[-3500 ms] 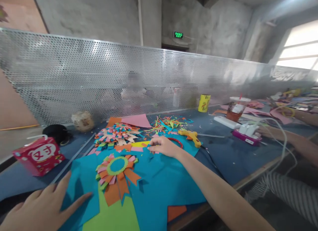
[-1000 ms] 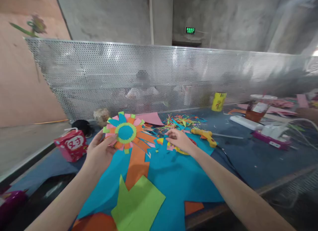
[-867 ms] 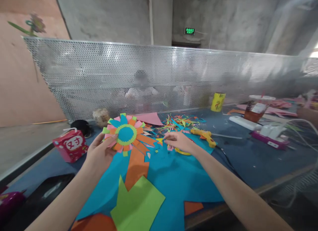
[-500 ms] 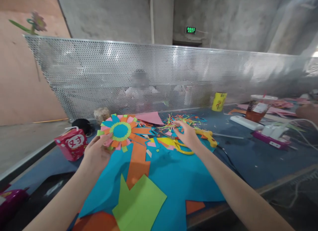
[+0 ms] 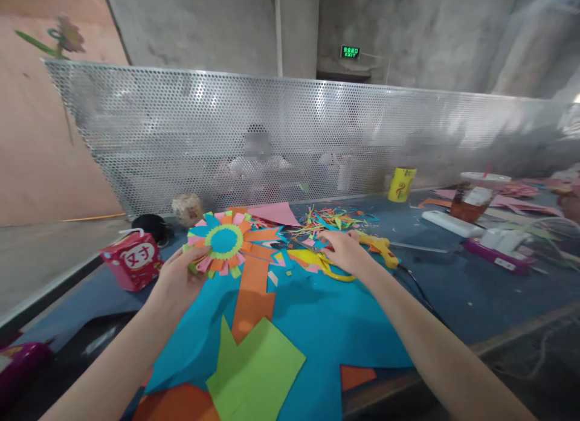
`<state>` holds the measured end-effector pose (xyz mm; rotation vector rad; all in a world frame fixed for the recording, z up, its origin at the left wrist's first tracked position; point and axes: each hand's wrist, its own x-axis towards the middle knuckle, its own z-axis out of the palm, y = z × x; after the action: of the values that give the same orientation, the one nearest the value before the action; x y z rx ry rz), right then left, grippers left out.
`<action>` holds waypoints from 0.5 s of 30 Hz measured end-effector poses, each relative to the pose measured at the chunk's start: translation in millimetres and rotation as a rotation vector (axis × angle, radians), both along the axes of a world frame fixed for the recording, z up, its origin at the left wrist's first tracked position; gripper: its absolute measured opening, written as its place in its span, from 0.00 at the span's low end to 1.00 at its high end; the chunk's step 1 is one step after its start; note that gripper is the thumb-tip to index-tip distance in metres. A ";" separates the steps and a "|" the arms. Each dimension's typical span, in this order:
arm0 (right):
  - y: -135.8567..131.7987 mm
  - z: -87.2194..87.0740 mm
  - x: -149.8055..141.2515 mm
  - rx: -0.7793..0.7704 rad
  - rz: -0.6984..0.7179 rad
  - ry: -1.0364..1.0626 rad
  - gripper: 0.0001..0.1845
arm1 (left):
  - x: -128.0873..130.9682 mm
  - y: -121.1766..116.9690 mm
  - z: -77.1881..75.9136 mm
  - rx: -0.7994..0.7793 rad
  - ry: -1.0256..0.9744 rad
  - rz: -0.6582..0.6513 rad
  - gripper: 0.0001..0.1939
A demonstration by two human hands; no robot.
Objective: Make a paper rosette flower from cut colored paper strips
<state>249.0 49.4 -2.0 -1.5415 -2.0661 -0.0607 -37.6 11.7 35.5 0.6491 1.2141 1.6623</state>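
My left hand (image 5: pixel 183 270) grips a layered paper flower (image 5: pixel 223 240) by its left edge. The flower has a blue centre, a yellow-green fringed ring and multicoloured petals. My right hand (image 5: pixel 342 250) is above the paper scraps, its fingers curved and a gap between thumb and fingertips; no held thing shows. Just below it lie yellow-handled scissors (image 5: pixel 327 265), partly covered by scraps. A yellow glue gun (image 5: pixel 379 247) rests beside my right wrist. Under my hands are blue paper sheets (image 5: pixel 317 324), an orange strip (image 5: pixel 254 297) and a green sheet (image 5: pixel 260 369).
Thin paper cuttings (image 5: pixel 338 217) and a pink sheet (image 5: pixel 276 214) lie before the perforated metal screen (image 5: pixel 299 137). A red drink carton (image 5: pixel 133 261) stands left. To the right are a yellow can (image 5: pixel 401 185), a drink cup (image 5: pixel 473 197) and a purple power strip (image 5: pixel 498 256).
My right hand has lowered slightly toward the scraps and scissors, its fingers curling more. My left hand and the flower have shifted slightly right.
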 end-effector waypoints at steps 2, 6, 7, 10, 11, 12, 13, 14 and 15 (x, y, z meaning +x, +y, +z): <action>-3.4 2.7 -0.6 -0.024 0.021 -0.031 0.12 | -3.0 2.4 -2.6 -0.060 0.033 -0.075 0.07; -9.8 7.3 -5.2 -0.100 0.095 -0.080 0.10 | -8.5 8.3 -5.1 -0.100 0.086 -0.060 0.05; -10.8 8.3 -6.5 -0.115 0.091 -0.086 0.11 | -9.3 9.3 -5.2 -0.101 0.103 -0.058 0.05; -11.9 12.2 -6.8 -0.125 -0.021 -0.094 0.18 | -9.6 10.1 -5.7 -0.125 0.177 -0.107 0.08; -11.8 14.1 -4.8 -0.121 -0.088 -0.094 0.19 | -9.4 9.8 -6.4 -0.141 0.204 -0.136 0.08; -11.5 16.4 -1.3 -0.116 -0.170 -0.093 0.19 | -9.4 9.5 -7.5 -0.156 0.233 -0.168 0.09; -11.0 18.7 3.6 -0.115 -0.266 -0.089 0.18 | -10.1 9.4 -8.9 -0.169 0.263 -0.195 0.10; -10.3 20.8 9.9 -0.124 -0.373 -0.081 0.18 | -11.5 9.8 -10.6 -0.181 0.302 -0.212 0.12; -9.1 22.5 17.3 -0.145 -0.485 -0.069 0.19 | -13.7 10.7 -12.4 -0.169 0.320 -0.216 0.14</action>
<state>266.2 40.3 20.5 -2.1279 -1.7311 -0.1486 -51.4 22.5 23.1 0.9289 1.4369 1.2931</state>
